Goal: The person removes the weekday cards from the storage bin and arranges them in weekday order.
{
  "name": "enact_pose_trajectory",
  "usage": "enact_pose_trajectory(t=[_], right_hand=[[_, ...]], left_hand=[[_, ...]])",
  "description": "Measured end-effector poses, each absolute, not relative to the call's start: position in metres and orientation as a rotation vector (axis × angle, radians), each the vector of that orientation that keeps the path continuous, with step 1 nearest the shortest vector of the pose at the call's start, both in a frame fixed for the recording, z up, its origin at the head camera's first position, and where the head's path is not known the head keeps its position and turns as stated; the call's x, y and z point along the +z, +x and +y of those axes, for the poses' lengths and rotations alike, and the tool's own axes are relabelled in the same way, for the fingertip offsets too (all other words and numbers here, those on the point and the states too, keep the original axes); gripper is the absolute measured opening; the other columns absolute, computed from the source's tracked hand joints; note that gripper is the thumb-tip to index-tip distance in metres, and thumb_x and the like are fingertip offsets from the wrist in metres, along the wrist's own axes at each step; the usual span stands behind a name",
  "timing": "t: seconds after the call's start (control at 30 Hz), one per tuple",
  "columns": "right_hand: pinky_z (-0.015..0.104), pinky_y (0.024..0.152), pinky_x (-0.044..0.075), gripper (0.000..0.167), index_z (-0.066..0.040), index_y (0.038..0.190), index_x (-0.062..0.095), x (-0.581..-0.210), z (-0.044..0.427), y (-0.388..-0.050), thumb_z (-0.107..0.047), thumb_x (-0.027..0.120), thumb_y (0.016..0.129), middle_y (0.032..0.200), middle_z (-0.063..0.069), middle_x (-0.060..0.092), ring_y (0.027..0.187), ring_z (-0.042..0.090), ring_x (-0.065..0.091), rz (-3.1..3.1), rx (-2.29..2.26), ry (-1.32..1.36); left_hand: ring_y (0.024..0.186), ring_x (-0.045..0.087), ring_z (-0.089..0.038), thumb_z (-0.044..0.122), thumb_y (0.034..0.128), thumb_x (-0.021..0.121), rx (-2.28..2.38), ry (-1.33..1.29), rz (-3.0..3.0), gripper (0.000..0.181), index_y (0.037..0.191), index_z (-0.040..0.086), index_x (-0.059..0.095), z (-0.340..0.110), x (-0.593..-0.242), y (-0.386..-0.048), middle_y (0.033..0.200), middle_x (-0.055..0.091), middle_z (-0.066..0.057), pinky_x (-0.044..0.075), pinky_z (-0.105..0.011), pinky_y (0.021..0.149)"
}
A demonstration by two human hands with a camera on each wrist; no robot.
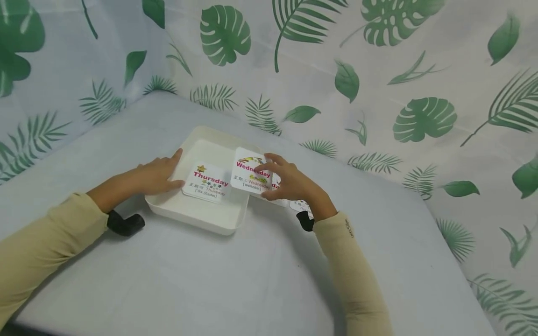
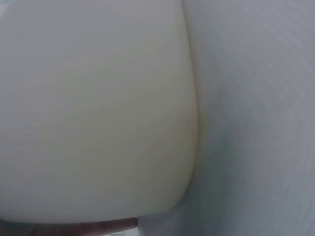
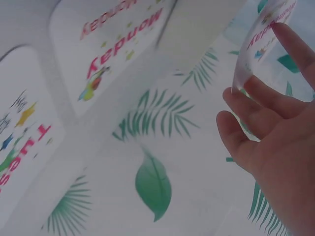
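right hand pinches wednesday card by white tray; left hand touches tray; thursday card inside.

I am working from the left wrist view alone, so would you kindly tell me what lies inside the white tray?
Observer: A Thursday card lies face up inside the white tray.
Operator: Thank you. May I ask what the right hand is holding?
Observer: It holds a Wednesday card between thumb and fingers.
Operator: That helps. Would you tell me whether any cards lie outside the tray?
Observer: Yes, a Monday card and a Tuesday card lie side by side on the table, with Monday nearer the tray.
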State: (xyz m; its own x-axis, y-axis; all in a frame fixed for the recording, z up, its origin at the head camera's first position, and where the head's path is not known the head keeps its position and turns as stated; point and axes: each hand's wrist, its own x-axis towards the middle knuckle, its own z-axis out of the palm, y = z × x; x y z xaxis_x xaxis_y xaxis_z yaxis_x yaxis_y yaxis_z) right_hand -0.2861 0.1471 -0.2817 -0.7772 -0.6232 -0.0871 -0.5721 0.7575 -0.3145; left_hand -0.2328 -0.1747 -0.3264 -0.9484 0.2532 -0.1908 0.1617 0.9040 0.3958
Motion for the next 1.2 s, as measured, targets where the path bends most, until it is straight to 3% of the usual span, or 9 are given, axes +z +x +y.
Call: enact_pose_trajectory(t=[0.3,0.53,0.77,1.2], right_hand=[[0.058,0.097,0.037,0.055,-0.025,0.124,0.051,-0.283,0.207,-0.281,-0.023,0.073,0.074,0.152,0.004,0.017,0.130,0.044,0.027,2.803,-0.296,-0.729],[0.063,0.094,0.036,0.063,-0.025,0.132,0.043,-0.278,0.265,-0.278,-0.021,0.071,0.075,0.152,0.011,0.012,0.131,0.048,0.023,2.786,-0.158,-0.512],[0.063,0.100,0.029,0.074,-0.016,0.140,0.034,-0.291,0.312,-0.268,-0.017,0.069,0.076,0.151,0.019,0.012,0.132,0.047,0.020,2.750,-0.181,-0.453],[0.067,0.099,0.024,0.061,-0.018,0.132,0.046,-0.299,0.342,-0.271,-0.022,0.070,0.076,0.149,0.020,0.016,0.131,0.048,0.020,2.692,-0.188,-0.393]], left_hand=[[0.129,0.017,-0.055,0.039,0.0924,0.046,0.575,0.330,2.821,0.086,0.143,-0.004,-0.009,-0.177,-0.328,-0.232,0.141,0.018,-0.038,0.017,-0.077,0.092],[0.127,0.019,-0.055,0.040,0.0927,0.045,0.575,0.358,2.827,0.087,0.143,-0.005,-0.010,-0.180,-0.328,-0.233,0.140,0.019,-0.039,0.018,-0.077,0.090],[0.126,0.020,-0.056,0.040,0.0924,0.046,0.564,0.376,2.819,0.087,0.142,-0.007,-0.008,-0.180,-0.332,-0.233,0.139,0.019,-0.040,0.018,-0.078,0.088],[0.126,0.020,-0.057,0.038,0.0933,0.045,0.544,0.390,2.832,0.086,0.141,-0.009,-0.008,-0.178,-0.330,-0.235,0.139,0.019,-0.041,0.019,-0.078,0.088]])
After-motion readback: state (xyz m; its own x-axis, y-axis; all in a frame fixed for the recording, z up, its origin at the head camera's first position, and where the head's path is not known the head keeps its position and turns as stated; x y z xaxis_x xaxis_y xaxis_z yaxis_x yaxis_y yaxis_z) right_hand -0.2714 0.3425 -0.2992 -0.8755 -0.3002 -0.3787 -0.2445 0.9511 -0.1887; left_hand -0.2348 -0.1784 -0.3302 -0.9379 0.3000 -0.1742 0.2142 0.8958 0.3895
